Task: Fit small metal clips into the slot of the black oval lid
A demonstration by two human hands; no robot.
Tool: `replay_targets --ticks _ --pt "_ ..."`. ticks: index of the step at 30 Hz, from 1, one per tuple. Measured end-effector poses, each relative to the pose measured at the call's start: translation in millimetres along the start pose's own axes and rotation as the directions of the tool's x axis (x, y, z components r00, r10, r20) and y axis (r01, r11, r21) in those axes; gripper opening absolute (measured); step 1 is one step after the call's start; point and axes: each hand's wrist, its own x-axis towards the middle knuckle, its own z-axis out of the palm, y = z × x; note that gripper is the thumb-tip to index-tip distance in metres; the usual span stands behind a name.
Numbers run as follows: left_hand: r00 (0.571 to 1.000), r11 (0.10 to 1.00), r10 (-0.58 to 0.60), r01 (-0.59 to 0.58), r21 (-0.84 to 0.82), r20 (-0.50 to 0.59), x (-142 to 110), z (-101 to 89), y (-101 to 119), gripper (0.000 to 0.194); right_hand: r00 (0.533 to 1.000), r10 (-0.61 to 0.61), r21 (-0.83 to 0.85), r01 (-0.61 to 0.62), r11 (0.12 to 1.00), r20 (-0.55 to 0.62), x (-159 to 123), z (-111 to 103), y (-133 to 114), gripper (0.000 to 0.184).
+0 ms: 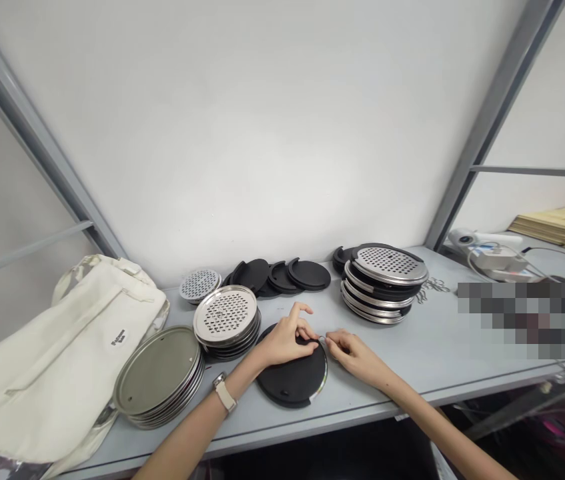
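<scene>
**Close work at one black disc (292,377)**

The disc lies flat on a grey shelf (402,360), a steel rim showing along its right edge. The left hand (285,339), a watch (224,392) on its wrist, is narrowly closed on the disc's upper edge, with the index finger lifted. The right hand (352,352) pinches a small metal ring (322,341) just beside that edge, its fingertips almost meeting the left hand's.

Three stacks stand around the disc. A stack of perforated steel plates (225,319) is just behind it on the left, and a stack of plain steel discs (158,371) lies farther left. A mixed steel-and-black stack (383,283) sits behind it on the right. One loose perforated plate (199,285) and at least four loose black discs (285,275) lie along the back wall (262,133).

A cream cloth bag (57,353) lies beyond the plain stack. The shelf's front edge runs close below the disc, and bare shelf opens to its right.
</scene>
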Motion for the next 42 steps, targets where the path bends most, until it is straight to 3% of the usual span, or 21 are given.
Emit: replay_targets --ticks 14,24,42 --pt "0.999 0.999 0.038 -0.038 0.037 0.009 -1.9 0.8 5.6 0.055 0.999 -0.036 -0.041 0.036 0.999 0.007 -0.2 4.2 1.1 0.038" --pt "1.000 0.999 0.004 -0.005 0.051 0.022 -1.9 2.0 5.3 0.048 0.994 -0.089 -0.060 0.092 0.994 0.055 0.2 4.0 4.2 0.038" --pt "0.999 1.000 -0.012 0.012 -0.011 0.045 0.3 1.9 0.4 0.050 0.979 -0.076 -0.127 0.102 0.987 0.191 0.4 -11.3 -3.9 0.042"
